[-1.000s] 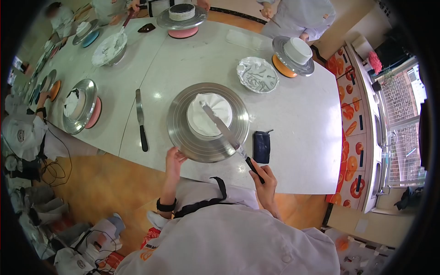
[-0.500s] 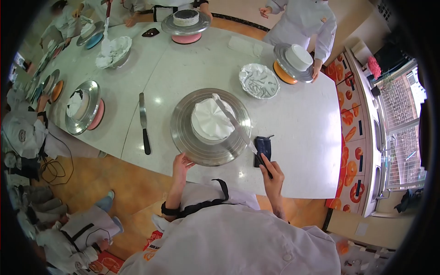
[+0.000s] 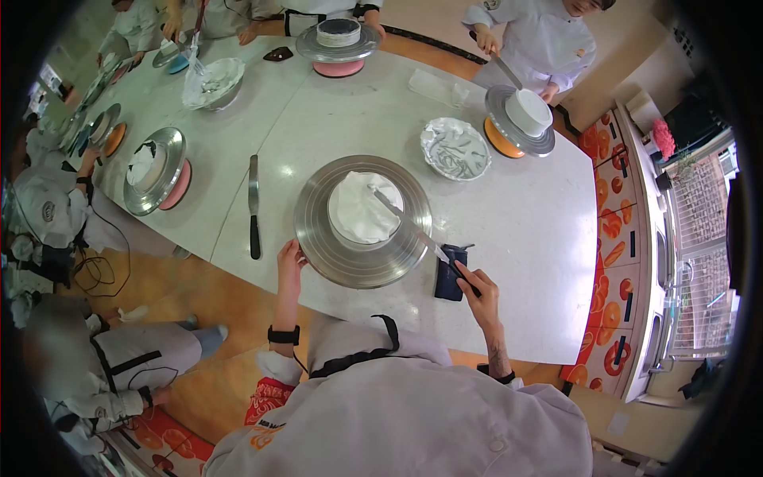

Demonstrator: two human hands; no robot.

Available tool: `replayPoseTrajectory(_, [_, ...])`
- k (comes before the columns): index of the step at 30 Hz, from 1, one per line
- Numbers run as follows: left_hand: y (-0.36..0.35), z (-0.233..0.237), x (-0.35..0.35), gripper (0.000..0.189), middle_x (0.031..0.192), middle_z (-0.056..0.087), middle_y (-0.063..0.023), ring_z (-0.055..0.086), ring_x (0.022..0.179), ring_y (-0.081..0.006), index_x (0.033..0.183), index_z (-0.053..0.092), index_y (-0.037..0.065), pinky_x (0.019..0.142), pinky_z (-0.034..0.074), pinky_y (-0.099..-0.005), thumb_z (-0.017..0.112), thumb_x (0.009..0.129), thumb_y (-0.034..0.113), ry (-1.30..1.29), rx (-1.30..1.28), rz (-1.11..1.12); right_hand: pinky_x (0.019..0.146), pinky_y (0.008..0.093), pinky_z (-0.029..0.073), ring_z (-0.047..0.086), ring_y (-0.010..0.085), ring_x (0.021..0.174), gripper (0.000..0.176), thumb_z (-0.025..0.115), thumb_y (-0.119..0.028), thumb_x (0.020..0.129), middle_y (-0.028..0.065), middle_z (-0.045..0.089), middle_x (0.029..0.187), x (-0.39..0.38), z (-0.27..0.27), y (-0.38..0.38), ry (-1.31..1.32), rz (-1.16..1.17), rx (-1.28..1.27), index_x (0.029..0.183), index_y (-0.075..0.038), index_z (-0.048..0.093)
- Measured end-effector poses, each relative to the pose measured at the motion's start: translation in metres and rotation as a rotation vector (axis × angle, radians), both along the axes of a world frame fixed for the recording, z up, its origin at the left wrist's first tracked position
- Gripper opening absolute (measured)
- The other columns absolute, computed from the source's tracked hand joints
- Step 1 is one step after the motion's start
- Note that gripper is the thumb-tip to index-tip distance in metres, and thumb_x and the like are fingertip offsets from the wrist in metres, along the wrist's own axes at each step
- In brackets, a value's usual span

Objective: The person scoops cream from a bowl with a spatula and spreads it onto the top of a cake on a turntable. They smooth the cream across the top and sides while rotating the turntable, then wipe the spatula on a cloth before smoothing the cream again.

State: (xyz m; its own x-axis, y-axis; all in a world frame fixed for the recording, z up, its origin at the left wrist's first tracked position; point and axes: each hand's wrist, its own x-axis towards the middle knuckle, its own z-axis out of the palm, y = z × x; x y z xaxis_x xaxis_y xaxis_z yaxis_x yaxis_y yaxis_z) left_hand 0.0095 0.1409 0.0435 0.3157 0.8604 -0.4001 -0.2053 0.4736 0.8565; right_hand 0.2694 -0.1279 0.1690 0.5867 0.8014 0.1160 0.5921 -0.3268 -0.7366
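A round cake (image 3: 366,208) topped with white cream sits on a metal turntable (image 3: 322,258) in front of me. My left hand (image 3: 289,264) has its fingers at the turntable's near left rim. In my right hand (image 3: 482,297) is the black handle of a palette knife (image 3: 417,229), the fingers wrapped round it. The blade slants up to the left, its tip at the middle of the cake's top. The cream there looks uneven. Beneath the knife, near my right hand, lies a dark blue flat object (image 3: 451,278) of a kind I cannot make out.
Left of the turntable lies a second palette knife (image 3: 254,208). A bowl with cream smears (image 3: 456,149) stands beyond to the right. Another cream bowl (image 3: 226,94) and several turntables with cakes surround the table (image 3: 524,238). A co-worker (image 3: 528,40) at the far right holds a knife at a white cake.
The knife tip has moved down on the cake top, and the cream's folded pattern is smoother. My left hand has shifted left and up along the rim. A far co-worker has raised a knife.
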Motion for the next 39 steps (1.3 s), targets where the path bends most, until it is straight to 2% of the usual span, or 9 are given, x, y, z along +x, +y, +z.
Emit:
replayPoseTrajectory(5, [0.018,-0.004,0.006,0.026,0.076,0.057,0.0000,0.052,0.071,-0.0095,0.096,0.056,0.004,0.064,0.040,-0.0248,0.048,0.088,0.027,0.013,0.014,0.005,0.046,0.0271,0.035,0.038,0.0129,0.049,0.033,0.061,-0.016,0.080,0.0039,0.047,0.063,0.007,0.005,0.003,-0.136,0.017,-0.105,0.112,-0.023,0.059])
replayPoseTrajectory(15, [0.016,-0.001,0.015,0.032,0.082,0.057,-0.0012,0.052,0.075,-0.0108,0.099,0.056,0.003,0.067,0.042,-0.0277,0.048,0.088,0.032,0.110,-0.031,0.061,0.050,0.0247,0.037,0.042,0.0102,0.053,0.032,0.060,-0.012,0.081,0.0054,0.049,0.062,0.015,0.018,0.007,-0.058,0.090,-0.166,0.113,-0.017,0.059])
replayPoseTrajectory(18, [0.006,-0.003,0.013,0.032,0.084,0.057,-0.0016,0.053,0.076,-0.0116,0.100,0.055,0.003,0.068,0.042,-0.0285,0.049,0.088,0.032,0.061,-0.040,0.089,0.047,0.0232,0.036,0.041,0.0085,0.050,0.031,0.057,-0.015,0.084,0.0047,0.054,0.062,0.017,0.018,0.002,0.083,0.194,-0.047,0.114,-0.017,0.057])
replayPoseTrajectory(22, [-0.002,-0.009,0.007,0.031,0.085,0.057,-0.0015,0.053,0.076,-0.0123,0.100,0.054,0.004,0.069,0.043,-0.0294,0.049,0.088,0.032,0.026,-0.074,0.087,0.041,0.0227,0.037,0.043,0.0093,0.041,0.034,0.042,-0.026,0.092,0.0052,0.054,0.060,0.019,0.035,0.005,0.715,0.209,-0.101,0.121,-0.010,0.049])
replayPoseTrajectory(25, [-0.008,-0.014,0.004,0.037,0.100,0.058,-0.0046,0.054,0.089,-0.0157,0.115,0.049,0.004,0.077,0.043,-0.0335,0.047,0.087,0.028,0.011,-0.083,0.052,0.033,0.0218,0.037,0.046,0.0101,0.036,0.043,0.036,-0.032,0.093,0.0077,0.054,0.058,0.041,0.021,0.009,0.932,0.107,0.037,0.122,-0.001,0.042])
replayPoseTrajectory(30, [-0.021,-0.003,0.007,0.027,0.085,0.057,-0.0005,0.052,0.078,-0.0113,0.098,0.053,0.006,0.067,0.042,-0.0297,0.049,0.088,0.032,-0.015,-0.064,0.103,0.029,0.0226,0.034,0.044,0.0097,0.033,0.038,0.046,-0.029,0.090,0.0052,0.053,0.057,0.130,-0.021,0.026,0.654,-0.084,0.093,0.118,-0.002,0.046])
replayPoseTrajectory(35, [-0.035,-0.001,0.002,0.023,0.093,0.053,-0.0039,0.051,0.081,-0.0153,0.105,0.048,0.006,0.070,0.042,-0.0305,0.050,0.086,0.018,0.226,-0.062,0.254,0.033,0.0253,0.037,0.049,0.0117,0.036,0.030,0.046,-0.024,0.090,0.0054,0.055,0.057,0.210,-0.017,0.051,0.289,-0.198,-0.079,0.113,-0.005,0.049])
replayPoseTrajectory(37, [-0.051,-0.010,0.005,0.024,0.096,0.049,-0.0065,0.049,0.083,-0.0171,0.106,0.045,0.004,0.074,0.040,-0.0295,0.050,0.083,0.010,0.521,0.352,0.552,0.041,0.0295,0.042,0.051,0.0152,0.038,0.025,0.046,-0.024,0.089,0.0052,0.055,0.057,0.233,-0.012,0.056,-0.094,-0.138,-0.282,0.106,-0.007,0.051])
replayPoseTrajectory(39, [-0.092,0.070,0.034,0.023,0.095,0.046,-0.0074,0.047,0.085,-0.0166,0.105,0.045,0.003,0.076,0.038,-0.0286,0.049,0.082,0.005,0.600,0.746,0.595,0.050,0.0360,0.044,0.056,0.0224,0.047,0.019,0.046,-0.024,0.088,0.0076,0.057,0.058,0.248,-0.010,0.062,-0.154,-0.147,-0.358,0.099,-0.009,0.052])
